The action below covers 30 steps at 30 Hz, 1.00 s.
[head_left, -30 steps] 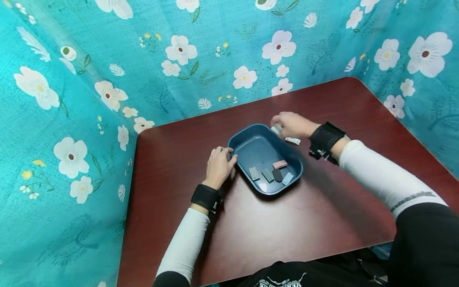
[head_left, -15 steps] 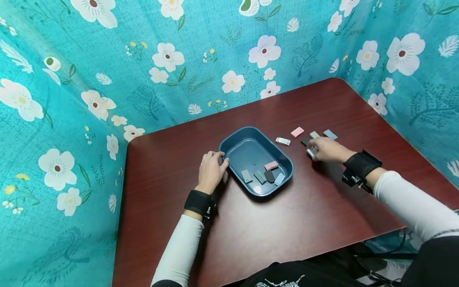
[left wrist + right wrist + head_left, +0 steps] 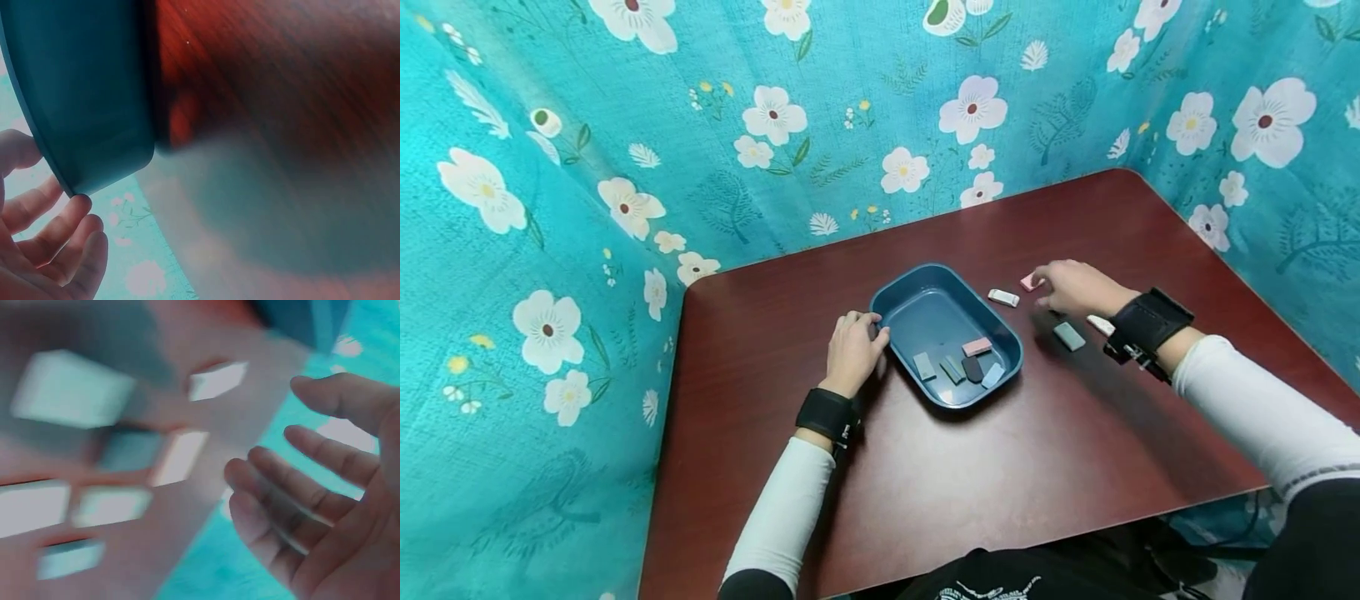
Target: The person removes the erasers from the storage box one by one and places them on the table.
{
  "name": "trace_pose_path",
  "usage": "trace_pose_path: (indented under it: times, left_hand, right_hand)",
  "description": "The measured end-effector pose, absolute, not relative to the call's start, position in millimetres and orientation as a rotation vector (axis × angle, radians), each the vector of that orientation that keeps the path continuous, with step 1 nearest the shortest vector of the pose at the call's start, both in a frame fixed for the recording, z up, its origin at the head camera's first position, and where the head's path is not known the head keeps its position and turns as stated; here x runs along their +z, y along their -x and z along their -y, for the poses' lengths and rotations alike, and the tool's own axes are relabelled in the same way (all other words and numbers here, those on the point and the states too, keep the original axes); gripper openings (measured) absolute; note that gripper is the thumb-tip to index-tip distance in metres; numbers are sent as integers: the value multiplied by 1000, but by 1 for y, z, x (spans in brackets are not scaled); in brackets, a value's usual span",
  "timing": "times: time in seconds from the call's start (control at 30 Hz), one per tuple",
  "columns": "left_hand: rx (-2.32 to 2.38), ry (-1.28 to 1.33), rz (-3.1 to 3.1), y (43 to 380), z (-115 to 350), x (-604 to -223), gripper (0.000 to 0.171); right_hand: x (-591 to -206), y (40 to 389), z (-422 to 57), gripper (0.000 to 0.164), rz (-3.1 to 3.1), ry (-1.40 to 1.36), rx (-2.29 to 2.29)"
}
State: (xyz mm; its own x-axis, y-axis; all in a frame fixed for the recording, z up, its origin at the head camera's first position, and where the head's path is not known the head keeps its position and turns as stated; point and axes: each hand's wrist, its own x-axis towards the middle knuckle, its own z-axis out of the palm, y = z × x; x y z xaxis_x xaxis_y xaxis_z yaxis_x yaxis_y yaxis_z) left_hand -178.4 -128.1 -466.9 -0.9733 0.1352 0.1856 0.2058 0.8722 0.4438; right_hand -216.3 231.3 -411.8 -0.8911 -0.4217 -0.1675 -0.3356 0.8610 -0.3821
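Note:
A dark blue rectangular tub point(image 3: 925, 304) stands on the table with several small flat blocks in its near end, among them a pink block point(image 3: 977, 347) and a black block point(image 3: 972, 369). My left hand point(image 3: 852, 350) rests its fingertips on the tub's left rim; the left wrist view shows them at a corner. Over the loose blocks to the tub's right, my right hand point(image 3: 1078, 287) has spread fingers and an empty palm. Its fingertips overlap another pink block point(image 3: 1028, 282) in the head view. A grey-green block point(image 3: 1069, 336) lies below it.
A white block point(image 3: 1003, 297) lies just right of the tub, and another white block point(image 3: 1101, 325) is partly under the right wrist. The brown table point(image 3: 760, 358) meets a turquoise floral curtain point(image 3: 842, 108) at its back and sides.
My right hand has gone from the tub's far right rim to the loose blocks, then shifted slightly back over them, its fingers loosened. My left hand stays at the rim.

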Motion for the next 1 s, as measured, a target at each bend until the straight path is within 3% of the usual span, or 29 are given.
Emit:
trace_pose_path:
  times: [0.2, 0.37, 0.5, 0.73, 1.0]
  left_hand:
    - [-703, 231, 2906, 182, 131, -465, 33]
    - [-682, 260, 2889, 183, 128, -464, 33]
    - [-635, 272, 2853, 181, 129, -465, 30]
    - [-636, 241, 2831, 176, 130, -465, 29]
    - [-672, 212, 2852, 180, 127, -462, 27]
  right_hand:
    - [-398, 237, -152, 36, -2709, 952, -425]
    - [-412, 227, -94, 37, -2507, 1295, -334]
    - [-428, 216, -65, 39, -2408, 1377, -277]
    - [-449, 211, -50, 38, -2391, 1388, -137]
    - [-451, 211, -56, 25, -2386, 1467, -153]
